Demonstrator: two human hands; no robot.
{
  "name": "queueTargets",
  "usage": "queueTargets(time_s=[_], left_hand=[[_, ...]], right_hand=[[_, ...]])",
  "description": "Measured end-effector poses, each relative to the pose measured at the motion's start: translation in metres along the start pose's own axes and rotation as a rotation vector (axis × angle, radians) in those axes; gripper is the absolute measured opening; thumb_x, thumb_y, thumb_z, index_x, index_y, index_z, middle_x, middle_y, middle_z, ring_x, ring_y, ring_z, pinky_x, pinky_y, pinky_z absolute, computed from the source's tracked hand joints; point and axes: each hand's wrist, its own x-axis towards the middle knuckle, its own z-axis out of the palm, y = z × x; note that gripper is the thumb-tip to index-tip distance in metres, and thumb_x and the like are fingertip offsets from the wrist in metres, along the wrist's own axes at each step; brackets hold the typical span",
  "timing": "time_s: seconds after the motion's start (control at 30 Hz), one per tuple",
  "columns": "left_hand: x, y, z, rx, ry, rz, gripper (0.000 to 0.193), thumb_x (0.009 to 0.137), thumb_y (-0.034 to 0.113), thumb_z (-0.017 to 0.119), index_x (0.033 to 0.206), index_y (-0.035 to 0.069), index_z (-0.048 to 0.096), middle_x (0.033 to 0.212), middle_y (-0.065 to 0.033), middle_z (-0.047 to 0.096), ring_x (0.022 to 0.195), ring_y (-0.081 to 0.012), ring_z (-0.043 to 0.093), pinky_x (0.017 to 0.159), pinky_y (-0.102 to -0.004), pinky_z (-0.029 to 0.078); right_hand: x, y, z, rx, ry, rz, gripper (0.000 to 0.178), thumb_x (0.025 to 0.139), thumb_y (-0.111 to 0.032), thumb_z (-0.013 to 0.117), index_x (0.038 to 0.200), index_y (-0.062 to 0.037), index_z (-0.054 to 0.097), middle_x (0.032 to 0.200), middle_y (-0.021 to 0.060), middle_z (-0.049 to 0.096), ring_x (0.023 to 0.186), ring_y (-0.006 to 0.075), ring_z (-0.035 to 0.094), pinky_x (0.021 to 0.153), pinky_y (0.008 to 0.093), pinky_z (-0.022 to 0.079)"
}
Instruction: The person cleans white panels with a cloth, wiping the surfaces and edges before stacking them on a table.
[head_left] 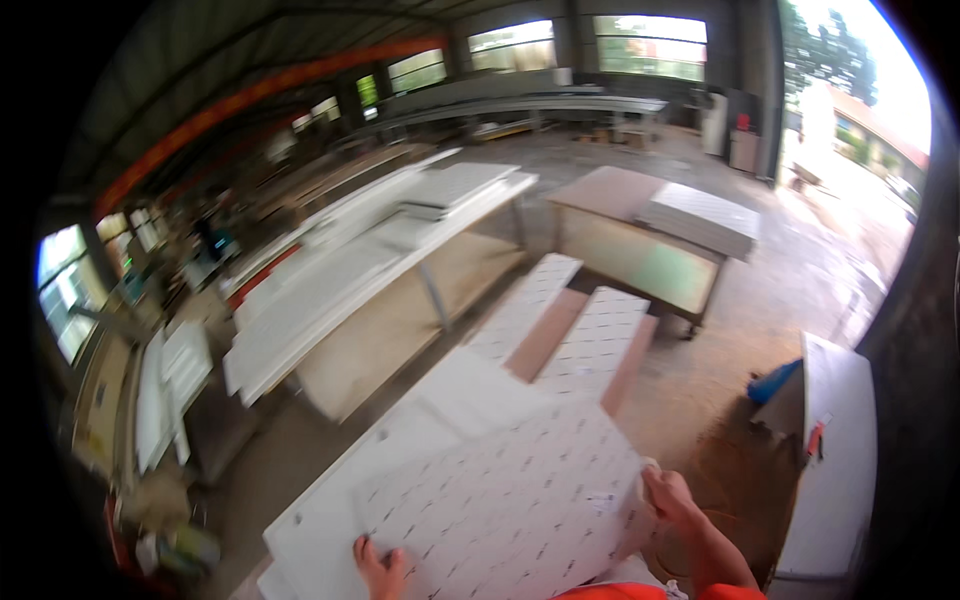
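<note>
Patterned panel (500, 495), lower centre: right edge clamped by right fingers (657, 483), apparently for support; lower-left edge touched by left fingers (361, 548), whether clamped cannot be told. White sheets (325, 515), beneath: laid flat, presumably for even bearing. Board stack (700, 215), upper right: carried on brown-topped surface (603, 192).

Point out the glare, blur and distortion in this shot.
Head view: daylight blows out the doorway and brightens the back windows; blur smears the white sheets at left; the orange beam appears bowed, with black around the picture's rim; the patterned board's small marks look soft.
</note>
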Motion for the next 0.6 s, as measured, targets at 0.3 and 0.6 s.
queueTargets(time_s=[0.3, 0.6], left_hand=[[0.068, 0.179, 0.137, -0.036, -0.095, 0.490, 0.055, 0.095, 0.037, 0.070, 0.139, 0.005, 0.062, 0.135, -0.0134, 0.068, 0.130, -0.0318, 0.060, 0.109, -0.0537, 0.048], [0.134, 0.422, 0.237, -0.261, -0.534, 0.045, 0.050, 0.095, 0.032, 0.072, 0.132, 0.000, 0.064, 0.130, -0.0153, 0.070, 0.122, -0.0309, 0.064, 0.103, -0.0502, 0.052]], right_hand=[[0.131, -0.002, -0.158, -0.177, -0.016, -0.025, 0.075, 0.103, -0.067, 0.048, 0.069, -0.0048, 0.072, 0.060, 0.0102, 0.064, 0.059, 0.0257, 0.068, 0.065, 0.0403, 0.054], [0.243, -0.011, -0.274, -0.169, -0.021, 0.048, 0.073, 0.102, -0.069, 0.048, 0.075, -0.0076, 0.075, 0.063, 0.0083, 0.066, 0.062, 0.0242, 0.069, 0.067, 0.0399, 0.054]])
